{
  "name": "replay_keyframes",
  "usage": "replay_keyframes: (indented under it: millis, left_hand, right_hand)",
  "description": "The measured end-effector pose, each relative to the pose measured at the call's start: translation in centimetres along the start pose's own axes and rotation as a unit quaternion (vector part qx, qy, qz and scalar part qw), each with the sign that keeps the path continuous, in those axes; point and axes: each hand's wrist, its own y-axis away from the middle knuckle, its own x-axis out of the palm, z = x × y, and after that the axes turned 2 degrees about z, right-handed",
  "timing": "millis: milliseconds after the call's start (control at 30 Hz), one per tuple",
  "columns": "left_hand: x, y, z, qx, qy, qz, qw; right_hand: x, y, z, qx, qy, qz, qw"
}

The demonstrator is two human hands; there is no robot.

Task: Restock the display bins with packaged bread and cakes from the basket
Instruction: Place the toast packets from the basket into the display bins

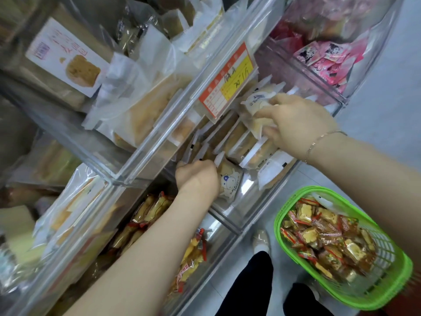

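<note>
Gripping cake packet [256, 110] in right hand [298, 124], left hand [197, 176] among bin packets

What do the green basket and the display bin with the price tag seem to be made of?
Green basket: likely moulded plastic, glossy, with an open lattice wall. Display bin: clear hard plastic, perhaps acrylic; the packets show through its wall and its edges catch light.

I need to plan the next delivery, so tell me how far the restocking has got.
Done: the clear middle bin already holds rows of white-wrapped cakes. In hand: the right hand grips a white cake packet over that bin, while the left hand reaches among the packets there. Left: the green basket is still heaped with red-wrapped cakes.
</note>
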Motion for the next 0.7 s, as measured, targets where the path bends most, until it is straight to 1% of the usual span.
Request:
replay_keyframes:
  millis: [67, 100, 133, 167, 200, 300, 333, 367, 400, 467, 533, 567, 633, 700]
  left_hand:
    - [-0.2, 0.0, 0.3, 0.017, 0.013, -0.003, 1.0]
    - [-0.2, 0.0, 0.5, 0.023, 0.021, -0.008, 0.999]
    - [-0.2, -0.1, 0.7, 0.027, 0.027, -0.02, 0.999]
    - [-0.2, -0.1, 0.9, 0.028, 0.03, -0.036, 0.999]
    - [-0.2, -0.1, 1.1, 0.031, 0.028, -0.05, 0.998]
    - [-0.3, 0.2, 1.6, 0.041, 0.017, -0.057, 0.997]
    - [-0.4, 0.3, 1.6, 0.043, 0.017, -0.054, 0.997]
    - [-0.5, 0.4, 1.7, 0.047, 0.016, -0.055, 0.997]
    - [-0.6, 0.5, 1.7, 0.051, 0.014, -0.058, 0.997]
    - [-0.8, 0.9, 1.9, 0.058, 0.015, -0.058, 0.997]
    - [-1.2, 1.3, 1.9, 0.061, 0.022, -0.053, 0.996]
    - [-1.4, 1.5, 1.8, 0.063, 0.026, -0.051, 0.996]
    - [-1.7, 1.9, 1.9, 0.066, 0.031, -0.048, 0.996]
    - [-1.7, 2.2, 2.1, 0.069, 0.032, -0.065, 0.995]
  right_hand:
    - [-1.1, 1.6, 0.6, 0.029, -0.117, -0.078, 0.99]
    - [-1.8, 3.0, 1.1, 0.051, -0.201, -0.13, 0.97]
    - [-2.6, 4.7, 1.8, 0.073, -0.288, -0.174, 0.939]
    - [-3.3, 6.6, 2.5, 0.09, -0.361, -0.197, 0.907]
    - [-3.9, 8.5, 3.3, 0.102, -0.426, -0.193, 0.878]
    - [-3.0, 12.8, 6.0, 0.147, -0.584, -0.131, 0.788]
    - [-2.1, 13.7, 6.9, 0.18, -0.619, -0.104, 0.758]
    - [-1.0, 14.3, 7.8, 0.215, -0.626, -0.077, 0.745]
    - [0.1, 14.7, 8.6, 0.247, -0.602, -0.057, 0.757]
    - [1.8, 14.4, 9.9, 0.283, -0.517, -0.055, 0.806]
    - [2.5, 13.1, 10.7, 0.274, -0.427, -0.055, 0.86]
    - [2.6, 12.1, 11.0, 0.267, -0.387, -0.045, 0.881]
    - [3.0, 10.1, 11.5, 0.267, -0.333, -0.026, 0.904]
    - [3.5, 8.3, 11.5, 0.287, -0.324, -0.012, 0.901]
